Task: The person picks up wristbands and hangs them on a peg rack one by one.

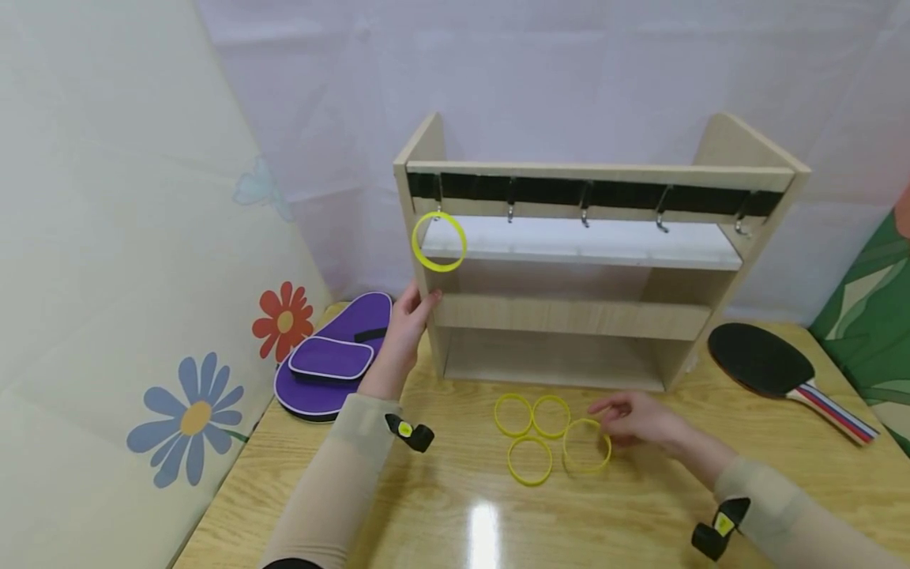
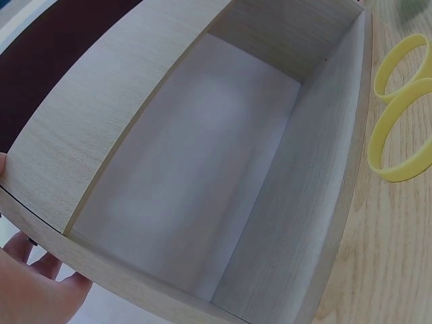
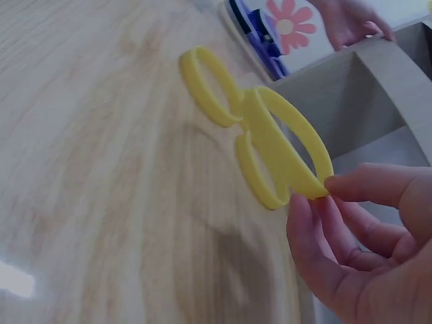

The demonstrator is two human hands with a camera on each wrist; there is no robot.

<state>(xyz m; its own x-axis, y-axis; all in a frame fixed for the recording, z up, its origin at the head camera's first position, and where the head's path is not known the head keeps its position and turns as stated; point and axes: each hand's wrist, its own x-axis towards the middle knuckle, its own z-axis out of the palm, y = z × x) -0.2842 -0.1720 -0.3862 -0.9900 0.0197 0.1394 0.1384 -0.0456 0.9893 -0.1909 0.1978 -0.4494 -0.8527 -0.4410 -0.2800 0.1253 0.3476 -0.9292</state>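
Note:
My left hand [image 1: 405, 328] grips the left side panel of a small wooden shelf [image 1: 569, 318]; the thumb is at the front edge and the fingers are on the panel's outer face. Between thumb and fingers, my right hand [image 3: 378, 250] pinches a thin yellow ring [image 3: 287, 152], tilted up close over the table. Two more yellow rings [image 3: 202, 101] lie flat beside it, with another ring [image 1: 529, 483] nearer me in the head view. From the shelf's leftmost hook [image 1: 438, 190] hangs one yellow ring [image 1: 441, 269].
Several metal hooks [image 1: 584, 201] line a black strip across the shelf's upper front. A purple paddle case [image 1: 330, 359] lies left of the shelf. To the right rests a black table tennis paddle [image 1: 761, 359]. The wooden table [image 1: 441, 506] reflects a bright light near me.

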